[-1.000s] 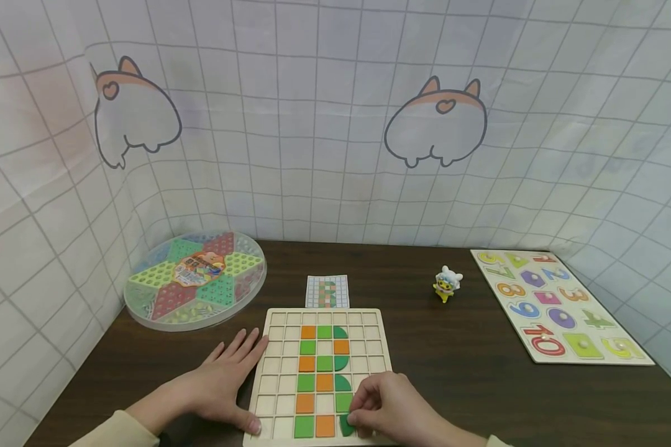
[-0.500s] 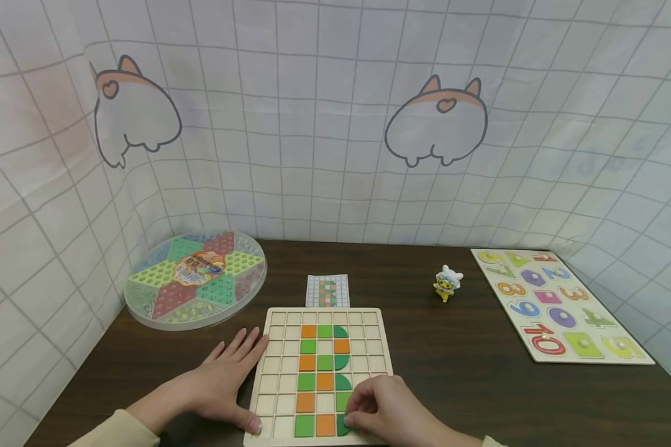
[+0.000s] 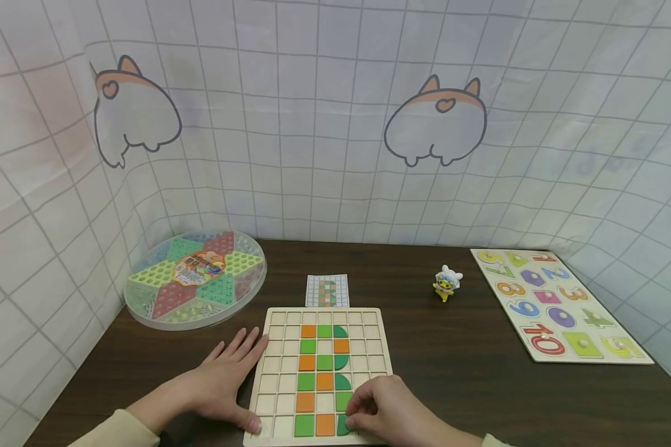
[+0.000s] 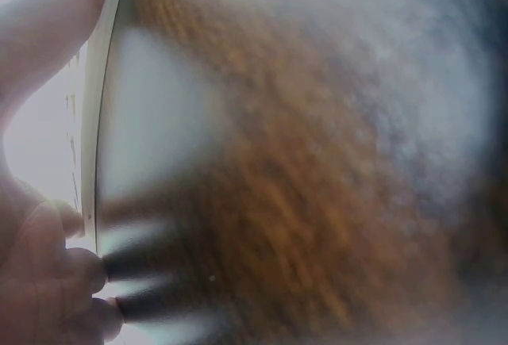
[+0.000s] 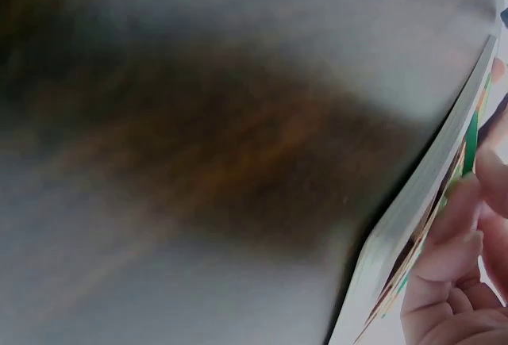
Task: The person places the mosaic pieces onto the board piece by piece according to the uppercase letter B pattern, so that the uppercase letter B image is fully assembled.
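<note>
A wooden grid board [image 3: 267,403] lies at the front of the dark table, with orange, green and dark green tiles set in its squares. My right hand [image 3: 390,406] pinches a rounded dark green tile [image 3: 342,424] between thumb and fingers at the bottom row, right of an orange tile [image 3: 325,425]. In the right wrist view the same dark green tile [image 5: 471,140] stands partly raised above the board's surface. My left hand [image 3: 223,379] lies spread along the board's left side, thumb on its lower left edge and fingertips by its upper left edge.
Just behind the board lies a small pattern card [image 3: 327,292]. A round Chinese checkers board [image 3: 196,279] is at the back left, a small figurine [image 3: 447,283] at the back right. The number puzzle board [image 3: 559,304] lies far right; a white gridded curtain [image 3: 335,155] surrounds the table.
My right hand has shifted slightly left, bringing the dark green tile from an askew position over its square to sit squarer beside the orange tile. The left hand has stayed put.
</note>
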Tool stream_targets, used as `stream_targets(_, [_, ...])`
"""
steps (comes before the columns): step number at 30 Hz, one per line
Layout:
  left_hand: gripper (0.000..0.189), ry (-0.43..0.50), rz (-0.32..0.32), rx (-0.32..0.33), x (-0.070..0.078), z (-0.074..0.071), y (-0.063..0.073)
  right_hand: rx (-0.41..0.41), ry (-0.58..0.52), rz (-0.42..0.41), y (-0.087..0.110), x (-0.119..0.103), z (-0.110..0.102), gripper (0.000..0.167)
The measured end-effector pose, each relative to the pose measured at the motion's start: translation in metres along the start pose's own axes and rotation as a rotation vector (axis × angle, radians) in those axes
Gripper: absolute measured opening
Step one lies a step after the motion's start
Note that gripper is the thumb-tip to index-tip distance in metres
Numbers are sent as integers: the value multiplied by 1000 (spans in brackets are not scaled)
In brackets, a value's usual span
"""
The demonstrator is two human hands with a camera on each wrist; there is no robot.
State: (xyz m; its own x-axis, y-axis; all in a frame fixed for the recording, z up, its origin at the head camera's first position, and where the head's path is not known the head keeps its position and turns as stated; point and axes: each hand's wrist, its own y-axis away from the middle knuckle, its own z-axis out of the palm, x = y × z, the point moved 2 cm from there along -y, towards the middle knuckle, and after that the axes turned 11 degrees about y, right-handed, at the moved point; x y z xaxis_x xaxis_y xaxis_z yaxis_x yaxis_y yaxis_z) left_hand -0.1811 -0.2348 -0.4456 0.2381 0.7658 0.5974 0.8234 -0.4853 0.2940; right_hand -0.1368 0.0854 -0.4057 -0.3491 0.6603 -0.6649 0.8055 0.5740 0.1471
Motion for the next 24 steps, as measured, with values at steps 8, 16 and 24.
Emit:
stream_targets(8, [141,-1,6,1,0,0,0,-53,-23,6,0,1,1,7])
stream_targets(16, [143,-6,6,11,2,0,1,-34,23,-16,-1,1,2,9])
stream_targets(24, [143,-13,0,12,3,0,1,-5,85,-46,-3,-3,1,17])
